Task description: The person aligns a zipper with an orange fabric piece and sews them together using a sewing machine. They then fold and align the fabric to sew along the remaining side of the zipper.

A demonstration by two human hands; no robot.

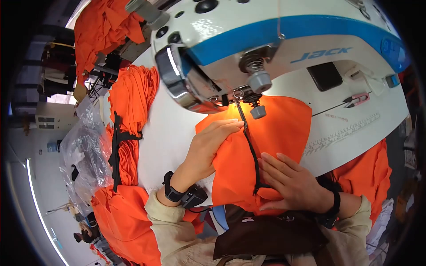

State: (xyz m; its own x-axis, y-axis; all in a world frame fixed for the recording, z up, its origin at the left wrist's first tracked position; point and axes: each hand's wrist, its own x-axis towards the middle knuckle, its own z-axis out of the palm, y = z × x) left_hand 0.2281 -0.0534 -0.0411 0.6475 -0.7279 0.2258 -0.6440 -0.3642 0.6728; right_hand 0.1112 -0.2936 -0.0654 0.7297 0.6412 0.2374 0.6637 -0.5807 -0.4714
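A piece of orange fabric (pixel 279 119) lies under the needle area of a white and blue sewing machine (pixel 284 40). Down its middle runs a black zipper (pixel 253 153), its upper end reaching the presser foot and its lower end near my right hand. My left hand (pixel 211 146) rests on the fabric left of the zipper, fingers stretched out and close together, tips near the presser foot; its thumb is hidden. Flat on the cloth to the right of the zipper, my right hand (pixel 288 181) has its fingers extended and slightly apart.
Stacked orange pieces (pixel 133 99) stand at the left beside a black strip (pixel 116 153) and clear plastic (pixel 84 155). Thread snips (pixel 357 99), a black phone-like object (pixel 325 76) and a printed ruler scale (pixel 341 133) are on the right of the white table (pixel 162 128).
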